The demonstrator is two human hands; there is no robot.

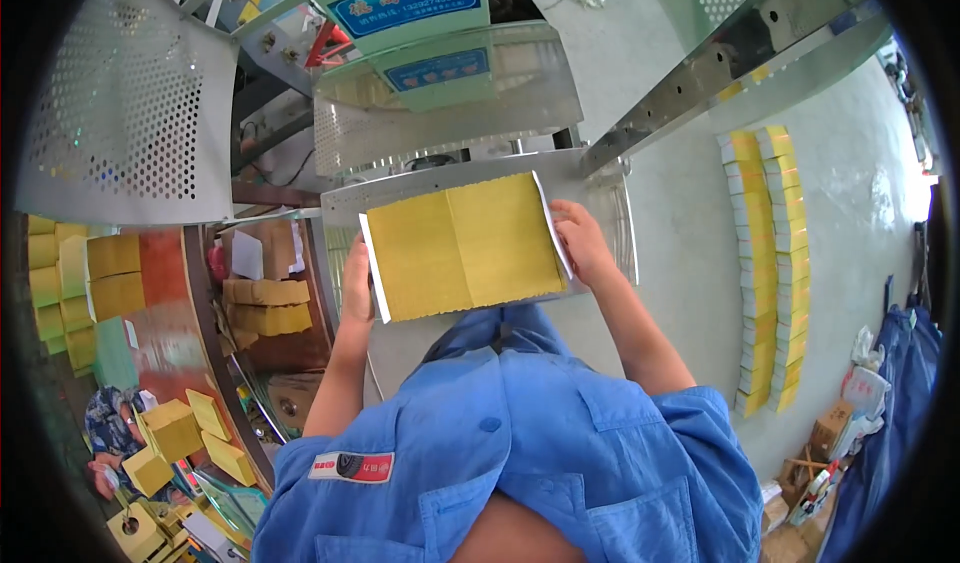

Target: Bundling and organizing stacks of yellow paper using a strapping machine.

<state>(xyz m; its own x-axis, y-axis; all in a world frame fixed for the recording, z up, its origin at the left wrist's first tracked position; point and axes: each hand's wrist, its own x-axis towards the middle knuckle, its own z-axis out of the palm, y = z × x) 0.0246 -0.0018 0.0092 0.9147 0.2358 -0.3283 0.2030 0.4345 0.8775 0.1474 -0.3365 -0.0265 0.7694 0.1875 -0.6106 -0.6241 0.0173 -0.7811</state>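
Between my two hands is a wide block of yellow paper [465,248] with a seam down its middle and a thin white sheet along each end. My left hand [357,281] presses on its left end, the fingers partly hidden behind the white edge. Curled against the right end is my right hand [580,241], its fingertips at the white sheet. The block sits over the metal table [345,198] of a machine; whether it rests on the table or is lifted cannot be told. A clear guard [450,103] slopes just beyond it.
Perforated metal panels [130,113] stand at the far left. Two long rows of yellow-and-white paper bundles [765,263] lie on the floor at right. At left, a red-brown table [165,303] carries yellow stacks, near another person's camouflage sleeve [108,418]. A metal beam [720,73] crosses the upper right.
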